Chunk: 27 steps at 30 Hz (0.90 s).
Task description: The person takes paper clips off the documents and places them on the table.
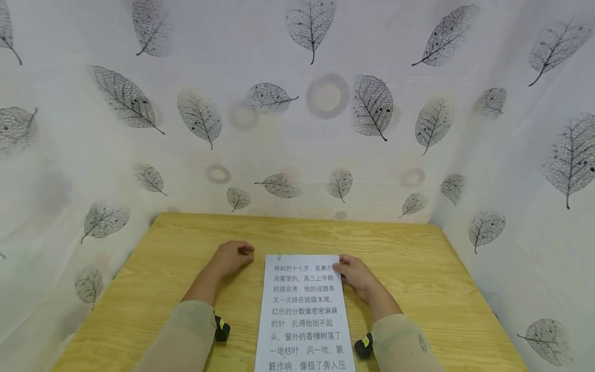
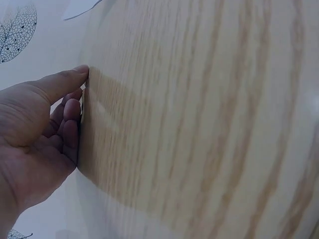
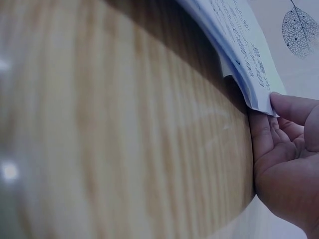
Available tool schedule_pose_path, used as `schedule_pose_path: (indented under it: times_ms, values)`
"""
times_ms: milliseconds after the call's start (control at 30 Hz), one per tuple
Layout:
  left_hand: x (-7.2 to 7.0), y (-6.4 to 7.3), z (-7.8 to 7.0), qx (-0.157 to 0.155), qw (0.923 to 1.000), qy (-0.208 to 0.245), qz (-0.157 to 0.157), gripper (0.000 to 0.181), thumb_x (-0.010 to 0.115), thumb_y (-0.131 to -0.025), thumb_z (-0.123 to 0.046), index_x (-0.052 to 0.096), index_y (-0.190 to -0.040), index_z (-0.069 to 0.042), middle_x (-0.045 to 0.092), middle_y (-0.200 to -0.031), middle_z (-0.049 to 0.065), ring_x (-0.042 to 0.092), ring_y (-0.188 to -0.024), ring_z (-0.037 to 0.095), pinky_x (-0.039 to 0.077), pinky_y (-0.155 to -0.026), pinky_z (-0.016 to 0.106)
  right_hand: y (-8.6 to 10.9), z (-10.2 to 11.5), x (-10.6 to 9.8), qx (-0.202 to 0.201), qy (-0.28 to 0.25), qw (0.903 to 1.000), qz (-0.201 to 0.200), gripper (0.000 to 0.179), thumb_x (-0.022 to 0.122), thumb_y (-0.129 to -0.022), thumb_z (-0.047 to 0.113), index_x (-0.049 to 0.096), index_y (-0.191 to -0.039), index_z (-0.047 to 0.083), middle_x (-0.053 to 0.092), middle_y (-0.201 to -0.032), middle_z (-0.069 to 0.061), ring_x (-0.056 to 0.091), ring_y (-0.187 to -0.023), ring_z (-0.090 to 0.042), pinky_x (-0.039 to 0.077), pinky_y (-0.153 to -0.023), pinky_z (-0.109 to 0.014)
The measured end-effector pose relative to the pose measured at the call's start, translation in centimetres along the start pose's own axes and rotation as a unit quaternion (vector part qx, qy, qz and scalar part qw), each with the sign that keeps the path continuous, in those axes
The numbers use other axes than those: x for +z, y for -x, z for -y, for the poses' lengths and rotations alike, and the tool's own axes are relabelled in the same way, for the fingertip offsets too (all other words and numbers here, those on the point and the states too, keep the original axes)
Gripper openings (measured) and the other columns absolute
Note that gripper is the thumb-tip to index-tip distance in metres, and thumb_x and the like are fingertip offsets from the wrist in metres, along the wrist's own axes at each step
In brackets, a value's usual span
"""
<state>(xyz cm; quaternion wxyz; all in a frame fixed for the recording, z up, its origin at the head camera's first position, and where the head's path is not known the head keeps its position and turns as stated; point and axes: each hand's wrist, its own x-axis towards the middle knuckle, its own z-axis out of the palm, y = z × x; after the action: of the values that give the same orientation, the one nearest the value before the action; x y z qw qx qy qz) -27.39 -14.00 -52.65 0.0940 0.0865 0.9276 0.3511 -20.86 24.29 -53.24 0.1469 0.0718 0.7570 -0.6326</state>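
A stack of white paper sheets (image 1: 302, 315) printed with large black characters lies lengthwise in front of me, a small paper clip (image 1: 279, 256) on its top edge near the left corner. My right hand (image 1: 357, 274) pinches the top right corner, thumb above and fingers beneath; in the right wrist view the sheets (image 3: 244, 45) lift off the table there. Left of the stack, my left hand (image 1: 234, 257) is apart from the paper, its thumb and fingers pinching a tiny thin piece that looks like another paper clip (image 1: 252, 253). In the left wrist view the fingers largely hide that piece.
The wood-grain table (image 1: 395, 248) reaches back to a pale curtain (image 1: 297, 150) with leaf prints, which also hangs at both sides. Black wrist cameras sit beside both forearms, the left one (image 1: 221, 328) and the right one (image 1: 364, 346).
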Motion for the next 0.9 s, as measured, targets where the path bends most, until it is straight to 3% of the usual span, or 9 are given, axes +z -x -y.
schedule_pose_path:
  times_ms: [433,533,700,900]
  values:
    - [0.1,0.0,0.5,-0.004,0.9998,0.017,-0.002,0.039,0.080,-0.099,-0.024,0.075,-0.135,-0.009,0.078,-0.125,0.010,0.069,-0.127,0.035,0.051,-0.118,0.055,-0.1,0.0,0.0,0.006,-0.001,1.0000,-0.002,0.027,0.058,-0.111,0.010,0.065,-0.133,-0.003,0.077,-0.116,-0.011,0.071,-0.095,-0.013,0.057,-0.085,-0.025]
    - [-0.2,0.2,0.6,-0.009,0.9992,0.040,0.002,0.046,0.077,-0.101,-0.025,0.069,-0.142,-0.007,0.075,-0.131,0.012,0.067,-0.130,0.036,0.050,-0.119,0.055,-0.2,0.0,0.0,0.006,-0.002,1.0000,-0.002,0.028,0.058,-0.111,0.010,0.065,-0.134,-0.003,0.077,-0.116,-0.011,0.071,-0.095,-0.013,0.057,-0.085,-0.025]
    - [-0.6,0.4,0.7,-0.029,0.9939,0.106,0.000,0.043,0.060,-0.111,-0.026,0.060,-0.150,-0.008,0.068,-0.140,0.018,0.063,-0.134,0.038,0.051,-0.118,0.056,-0.1,0.0,0.1,0.009,0.002,1.0000,-0.002,0.029,0.058,-0.111,0.011,0.064,-0.136,-0.003,0.077,-0.118,-0.012,0.071,-0.096,-0.013,0.057,-0.085,-0.025]
    - [-0.5,0.3,-0.9,-0.009,0.9906,0.132,-0.035,0.037,0.056,-0.113,-0.020,0.062,-0.146,-0.006,0.067,-0.140,0.018,0.064,-0.131,0.037,0.055,-0.112,0.052,0.1,0.3,0.0,0.009,0.008,0.9999,-0.004,0.030,0.057,-0.111,0.012,0.064,-0.137,-0.002,0.076,-0.118,-0.012,0.069,-0.097,-0.014,0.056,-0.086,-0.026]
